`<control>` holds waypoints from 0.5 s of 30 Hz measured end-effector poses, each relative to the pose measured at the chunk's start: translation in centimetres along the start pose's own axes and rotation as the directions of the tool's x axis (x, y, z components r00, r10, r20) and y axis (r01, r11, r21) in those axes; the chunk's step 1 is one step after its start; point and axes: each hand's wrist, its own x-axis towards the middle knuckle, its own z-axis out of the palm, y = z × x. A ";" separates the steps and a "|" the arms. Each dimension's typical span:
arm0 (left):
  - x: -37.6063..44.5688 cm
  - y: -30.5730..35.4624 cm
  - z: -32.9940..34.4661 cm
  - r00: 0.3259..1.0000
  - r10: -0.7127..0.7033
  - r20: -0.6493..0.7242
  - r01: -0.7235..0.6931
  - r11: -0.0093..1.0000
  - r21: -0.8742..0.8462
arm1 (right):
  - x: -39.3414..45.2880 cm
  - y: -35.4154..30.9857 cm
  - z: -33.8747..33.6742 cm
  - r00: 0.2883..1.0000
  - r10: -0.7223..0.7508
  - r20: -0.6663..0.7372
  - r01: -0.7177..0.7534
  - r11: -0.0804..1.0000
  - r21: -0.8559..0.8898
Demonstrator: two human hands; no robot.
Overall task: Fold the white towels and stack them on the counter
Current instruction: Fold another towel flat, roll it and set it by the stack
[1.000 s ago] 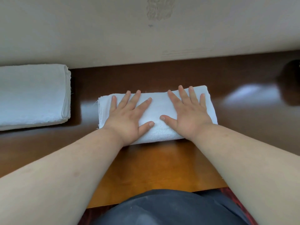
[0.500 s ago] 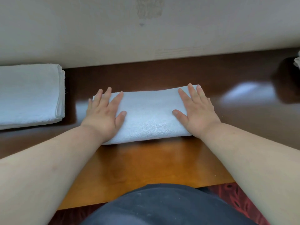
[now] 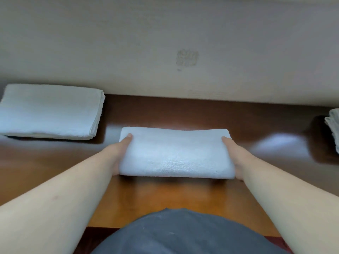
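Note:
A folded white towel (image 3: 176, 153) is in front of me over the wooden counter (image 3: 165, 195), lifted slightly with a shadow under its near edge. My left hand (image 3: 119, 151) grips its left end, thumb on top and fingers hidden underneath. My right hand (image 3: 236, 156) grips its right end the same way. A stack of folded white towels (image 3: 49, 110) lies at the back left of the counter.
A beige wall (image 3: 165, 52) runs along the back of the counter. Another pile of white cloth (image 3: 333, 129) shows at the right edge. My dark grey clothing (image 3: 183, 233) fills the bottom of the view at the counter's near edge.
My hands slid from flat on top of the towel out to its two ends and took hold of it. The towel has risen slightly off the counter.

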 end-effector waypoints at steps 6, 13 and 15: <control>-3.6 -1.2 -0.3 0.969 0.167 -0.182 -0.150 0.983 0.107 | -0.5 -0.8 0.2 0.993 -0.119 -0.007 0.117 0.983 -0.142; -7.6 0.1 -5.3 0.861 0.436 -0.262 -0.417 0.900 0.129 | -6.6 -2.3 4.4 0.874 -0.459 -0.159 0.398 0.864 -0.307; -8.4 0.7 -8.3 0.833 0.499 -0.238 -0.489 0.866 0.105 | -8.3 -2.5 7.0 0.836 -0.504 -0.217 0.445 0.854 -0.269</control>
